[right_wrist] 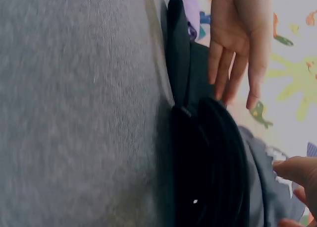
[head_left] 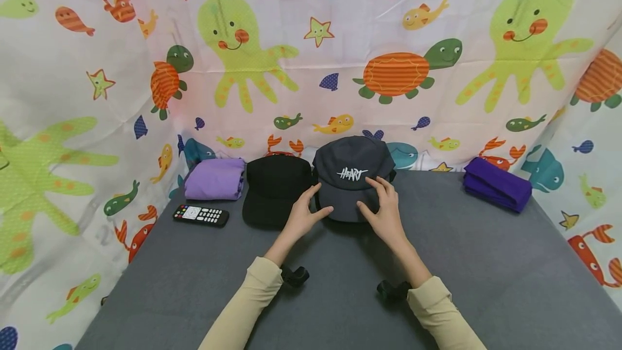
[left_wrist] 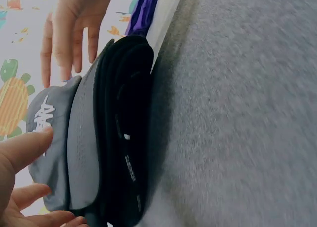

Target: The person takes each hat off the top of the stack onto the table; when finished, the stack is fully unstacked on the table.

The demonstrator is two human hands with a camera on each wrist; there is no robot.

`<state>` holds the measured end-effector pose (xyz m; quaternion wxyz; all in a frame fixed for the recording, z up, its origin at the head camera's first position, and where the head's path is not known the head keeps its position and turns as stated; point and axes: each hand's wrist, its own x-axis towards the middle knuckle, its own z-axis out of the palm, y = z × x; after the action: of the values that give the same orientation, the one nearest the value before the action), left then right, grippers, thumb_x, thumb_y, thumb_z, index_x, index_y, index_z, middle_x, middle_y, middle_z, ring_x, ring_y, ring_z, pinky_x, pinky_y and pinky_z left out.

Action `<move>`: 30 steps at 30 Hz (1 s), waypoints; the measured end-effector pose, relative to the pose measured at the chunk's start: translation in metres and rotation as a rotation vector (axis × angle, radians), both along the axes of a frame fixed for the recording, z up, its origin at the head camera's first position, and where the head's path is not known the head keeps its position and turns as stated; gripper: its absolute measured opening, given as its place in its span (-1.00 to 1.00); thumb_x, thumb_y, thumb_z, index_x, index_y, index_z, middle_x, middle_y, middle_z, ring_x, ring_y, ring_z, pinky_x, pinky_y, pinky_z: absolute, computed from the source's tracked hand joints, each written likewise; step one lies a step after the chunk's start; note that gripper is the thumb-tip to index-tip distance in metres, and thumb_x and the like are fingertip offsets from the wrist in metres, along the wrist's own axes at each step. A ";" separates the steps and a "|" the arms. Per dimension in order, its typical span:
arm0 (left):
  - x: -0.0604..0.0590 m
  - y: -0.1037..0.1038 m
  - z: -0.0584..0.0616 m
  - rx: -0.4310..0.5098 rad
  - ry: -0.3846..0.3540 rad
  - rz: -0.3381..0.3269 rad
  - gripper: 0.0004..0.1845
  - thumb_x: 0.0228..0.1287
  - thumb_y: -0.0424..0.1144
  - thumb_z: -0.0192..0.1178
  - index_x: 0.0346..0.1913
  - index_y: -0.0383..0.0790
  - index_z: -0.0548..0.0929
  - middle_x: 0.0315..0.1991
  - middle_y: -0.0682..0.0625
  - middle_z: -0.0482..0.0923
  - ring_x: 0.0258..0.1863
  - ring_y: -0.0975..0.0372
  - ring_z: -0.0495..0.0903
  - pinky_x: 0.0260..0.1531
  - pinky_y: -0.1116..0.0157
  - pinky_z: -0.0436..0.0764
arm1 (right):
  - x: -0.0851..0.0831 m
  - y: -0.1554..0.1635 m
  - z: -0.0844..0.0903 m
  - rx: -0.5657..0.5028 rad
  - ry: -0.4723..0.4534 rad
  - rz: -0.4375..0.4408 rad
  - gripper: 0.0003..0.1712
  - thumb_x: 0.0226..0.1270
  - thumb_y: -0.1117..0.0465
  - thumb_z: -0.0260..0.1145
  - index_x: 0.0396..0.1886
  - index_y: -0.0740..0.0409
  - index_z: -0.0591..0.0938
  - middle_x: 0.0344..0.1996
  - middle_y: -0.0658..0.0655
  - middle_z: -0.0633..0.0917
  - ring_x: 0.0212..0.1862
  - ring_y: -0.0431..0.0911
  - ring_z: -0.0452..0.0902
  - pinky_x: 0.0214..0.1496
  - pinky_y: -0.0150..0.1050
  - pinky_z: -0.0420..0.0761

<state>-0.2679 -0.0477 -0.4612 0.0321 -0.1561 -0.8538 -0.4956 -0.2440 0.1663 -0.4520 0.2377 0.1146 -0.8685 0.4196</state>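
A dark grey cap (head_left: 353,163) with white lettering sits at the back of the table, brim toward me. The left wrist view shows black layers (left_wrist: 126,128) beneath its brim, with small white lettering; whether they are one cap or more I cannot tell. My left hand (head_left: 302,215) is at the cap's left side, thumb and fingers spread. My right hand (head_left: 386,212) is at its right side, fingers spread, fingertips over the brim and front. Neither hand grips the cap; whether the fingertips touch it I cannot tell. A black cap (head_left: 279,190) lies directly left of it.
A folded lilac cloth (head_left: 215,179) lies at the back left, behind a black remote control (head_left: 201,215). At the back right is a folded dark purple cloth (head_left: 498,183). A sea-animal-print curtain (head_left: 301,74) stands behind the grey table (head_left: 486,269).
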 end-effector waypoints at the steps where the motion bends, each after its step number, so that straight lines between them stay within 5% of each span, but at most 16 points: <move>1: -0.001 0.002 0.000 -0.009 -0.009 0.004 -0.24 0.15 -0.07 0.29 0.38 -0.15 0.24 0.37 -0.26 0.13 0.34 -0.05 0.17 0.22 0.00 0.30 | 0.000 0.003 0.000 -0.002 -0.015 -0.011 -0.29 0.11 0.30 0.38 0.29 0.14 0.36 0.29 0.36 0.19 0.22 0.29 0.11 0.12 0.20 0.26; 14: -0.005 0.016 -0.008 0.065 -0.037 0.027 -0.28 0.11 -0.20 0.33 0.35 -0.13 0.30 0.33 -0.22 0.23 0.26 -0.03 0.31 0.14 0.09 0.43 | -0.007 0.026 -0.005 0.014 -0.204 -0.032 -0.19 0.16 0.20 0.36 0.38 0.18 0.22 0.34 0.49 0.08 0.34 0.39 -0.04 0.26 0.28 0.10; 22: -0.003 0.020 -0.006 0.102 0.004 0.044 -0.29 0.07 -0.28 0.36 0.32 -0.16 0.34 0.27 -0.20 0.30 0.16 -0.04 0.38 0.09 0.11 0.47 | -0.007 0.035 0.001 0.034 -0.224 0.000 -0.16 0.13 0.18 0.40 0.38 0.17 0.22 0.32 0.42 0.18 0.21 0.32 0.23 0.12 0.17 0.40; 30: 0.003 0.023 -0.002 0.123 0.066 0.045 -0.31 0.05 -0.33 0.37 0.29 -0.16 0.38 0.25 -0.20 0.29 0.10 -0.03 0.39 0.03 0.12 0.51 | -0.004 0.045 0.010 0.053 -0.265 0.034 -0.13 0.12 0.19 0.40 0.39 0.13 0.20 0.31 0.40 0.18 0.15 0.28 0.29 0.10 0.15 0.44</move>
<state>-0.2645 -0.0243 -0.4628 0.0810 -0.1509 -0.8235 -0.5409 -0.2484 0.2108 -0.4422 0.1108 0.0791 -0.9010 0.4119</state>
